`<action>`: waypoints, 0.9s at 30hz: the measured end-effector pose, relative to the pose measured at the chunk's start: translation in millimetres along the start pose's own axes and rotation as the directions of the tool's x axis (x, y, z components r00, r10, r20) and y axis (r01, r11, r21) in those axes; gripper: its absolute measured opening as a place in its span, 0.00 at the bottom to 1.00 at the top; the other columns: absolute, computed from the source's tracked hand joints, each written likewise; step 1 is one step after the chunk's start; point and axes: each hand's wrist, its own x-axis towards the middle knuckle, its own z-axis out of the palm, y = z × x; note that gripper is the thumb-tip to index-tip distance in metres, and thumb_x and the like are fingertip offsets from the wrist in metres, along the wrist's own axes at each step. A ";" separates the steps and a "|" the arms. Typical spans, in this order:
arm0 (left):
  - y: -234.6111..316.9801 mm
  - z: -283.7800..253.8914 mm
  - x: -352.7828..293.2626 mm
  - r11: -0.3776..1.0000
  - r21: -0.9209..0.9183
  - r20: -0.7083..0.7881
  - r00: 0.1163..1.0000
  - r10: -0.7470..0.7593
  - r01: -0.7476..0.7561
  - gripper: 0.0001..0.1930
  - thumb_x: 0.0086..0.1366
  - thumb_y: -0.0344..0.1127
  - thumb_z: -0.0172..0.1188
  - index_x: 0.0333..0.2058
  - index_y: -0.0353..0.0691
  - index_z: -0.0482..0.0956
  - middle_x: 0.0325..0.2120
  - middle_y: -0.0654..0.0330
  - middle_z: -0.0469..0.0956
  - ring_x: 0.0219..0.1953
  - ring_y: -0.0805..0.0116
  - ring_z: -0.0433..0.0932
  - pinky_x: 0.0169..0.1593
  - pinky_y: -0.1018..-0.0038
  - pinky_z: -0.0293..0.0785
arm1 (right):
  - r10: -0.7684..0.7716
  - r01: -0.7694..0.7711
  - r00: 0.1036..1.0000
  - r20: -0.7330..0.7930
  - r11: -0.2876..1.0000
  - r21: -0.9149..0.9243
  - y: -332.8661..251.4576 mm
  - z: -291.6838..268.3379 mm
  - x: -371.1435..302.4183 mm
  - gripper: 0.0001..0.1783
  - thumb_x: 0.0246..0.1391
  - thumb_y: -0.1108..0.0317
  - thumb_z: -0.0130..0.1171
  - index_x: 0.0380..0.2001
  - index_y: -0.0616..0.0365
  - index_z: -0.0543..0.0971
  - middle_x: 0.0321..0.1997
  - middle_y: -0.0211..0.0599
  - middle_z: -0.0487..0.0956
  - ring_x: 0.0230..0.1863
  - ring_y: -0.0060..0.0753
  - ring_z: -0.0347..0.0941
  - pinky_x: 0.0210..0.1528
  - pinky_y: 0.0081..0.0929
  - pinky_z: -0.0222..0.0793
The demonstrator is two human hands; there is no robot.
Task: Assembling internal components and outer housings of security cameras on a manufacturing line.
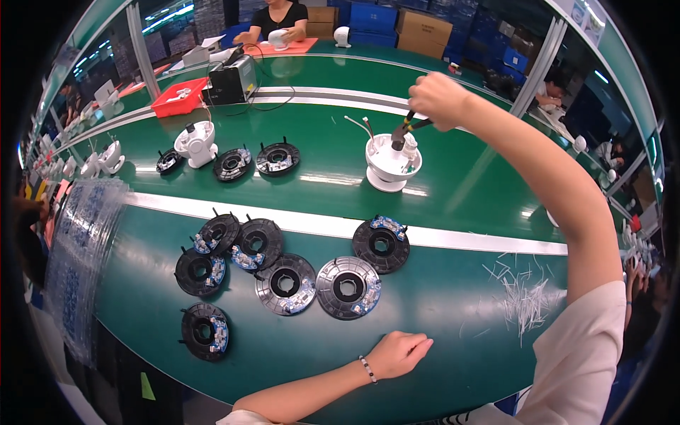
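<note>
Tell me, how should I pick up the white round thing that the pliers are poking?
Probably hold the white dome housing by its wide lower body, coming from the near side with your fingers around its curved wall. The right hand works pliers at the top, and wires stick out at the upper left, so the top is crowded.
</note>
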 end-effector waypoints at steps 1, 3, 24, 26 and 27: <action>-2.8 1.4 1.1 1.000 0.001 0.003 1.000 0.006 -0.006 0.13 0.60 0.34 0.45 0.18 0.36 0.70 0.11 0.58 0.69 0.14 0.64 0.69 0.21 0.73 0.64 | 0.035 -0.034 0.998 -0.055 0.999 0.006 5.6 1.5 -10.9 0.13 0.20 0.71 0.61 0.20 0.54 0.76 0.23 0.31 0.71 0.31 0.33 0.68 0.30 0.27 0.64; -2.2 1.4 1.6 1.000 0.000 0.005 1.000 -0.002 0.002 0.13 0.60 0.34 0.45 0.18 0.36 0.70 0.11 0.58 0.69 0.14 0.64 0.69 0.21 0.73 0.64 | 0.113 -0.112 0.989 -0.096 0.994 0.018 13.5 -6.2 -22.5 0.20 0.20 0.70 0.63 0.27 0.55 0.75 0.27 0.31 0.70 0.35 0.32 0.66 0.37 0.26 0.61; -0.4 2.2 0.8 0.998 -0.056 -0.019 1.000 0.001 -0.002 0.09 0.58 0.32 0.46 0.23 0.34 0.69 0.18 0.49 0.70 0.20 0.48 0.68 0.25 0.63 0.64 | 0.110 -0.288 0.913 0.394 -0.511 0.810 -171.4 9.5 162.5 0.23 0.40 0.62 0.54 0.41 0.60 0.68 0.36 0.37 0.73 0.27 0.25 0.74 0.15 0.19 0.62; 0.0 3.8 -0.7 0.997 -0.060 -0.033 0.998 0.051 -0.053 0.08 0.57 0.32 0.46 0.23 0.35 0.68 0.17 0.49 0.70 0.19 0.49 0.68 0.24 0.63 0.63 | 0.103 -0.269 0.920 0.378 -0.536 0.801 -181.7 13.5 164.2 0.16 0.42 0.64 0.53 0.35 0.59 0.69 0.34 0.36 0.73 0.26 0.23 0.73 0.16 0.16 0.62; 0.4 4.6 0.6 0.997 -0.044 -0.033 0.997 0.068 -0.070 0.10 0.58 0.33 0.45 0.21 0.34 0.67 0.15 0.48 0.68 0.18 0.48 0.66 0.24 0.62 0.61 | 0.110 -0.252 0.932 0.345 -0.487 0.836 -183.1 20.9 163.5 0.14 0.42 0.64 0.54 0.33 0.59 0.70 0.31 0.36 0.74 0.26 0.23 0.73 0.17 0.15 0.62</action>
